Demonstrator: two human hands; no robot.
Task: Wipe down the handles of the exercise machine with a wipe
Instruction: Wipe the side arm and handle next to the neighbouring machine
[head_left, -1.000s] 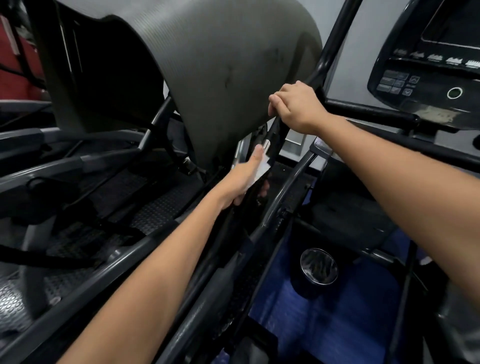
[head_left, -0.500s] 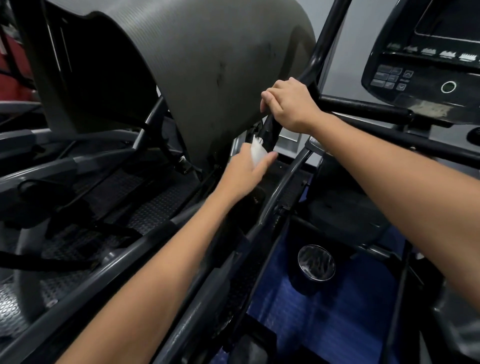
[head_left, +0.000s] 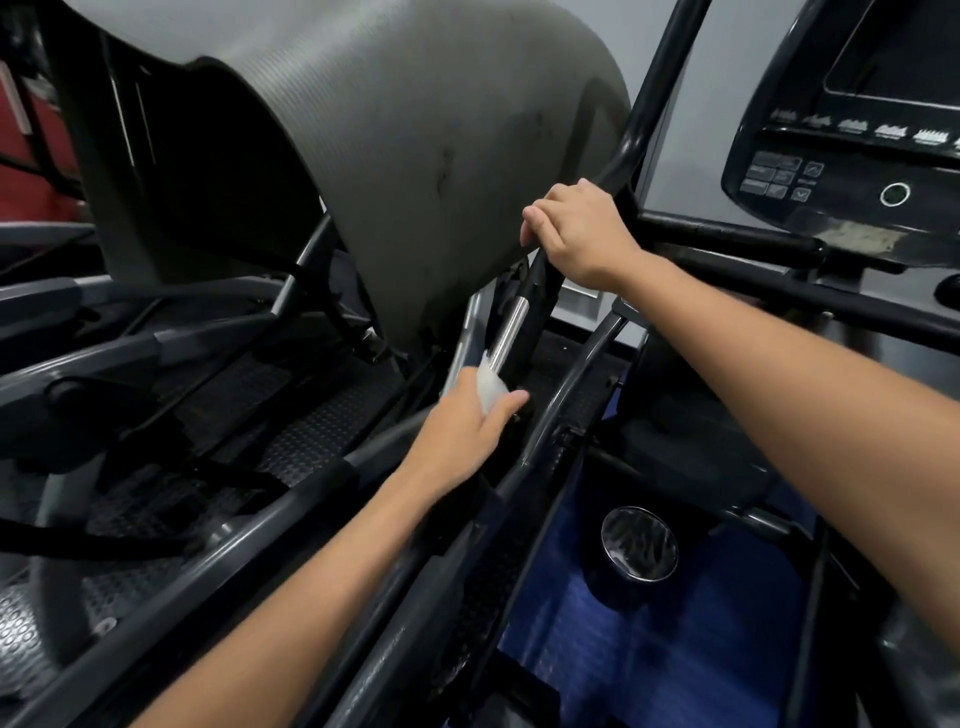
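Open gap over blue floor (head_left: 649, 675) on rt; grey shroud (head_left: 415, 156) & crossing bars (head_left: 566, 395) crowd handle (head_left: 524, 306).

I note housing (head_left: 415, 130): grey plastic, matt, fine ribbed texture, scuffed. Handle bar (head_left: 639, 119): black, semi-gloss. Handle insert (head_left: 508, 332): polished bright metal. Wipe (head_left: 491, 384): white, thin, translucent. Console (head_left: 852, 156): glossy black plastic. I see footplates (head_left: 311, 431): black, studded; floor (head_left: 649, 649): blue, textured

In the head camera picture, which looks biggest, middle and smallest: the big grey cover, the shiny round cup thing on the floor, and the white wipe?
1. Grey cover, by far the largest.
2. Shiny round cup.
3. White wipe, partly hidden in the left hand, so its full size is unsure.
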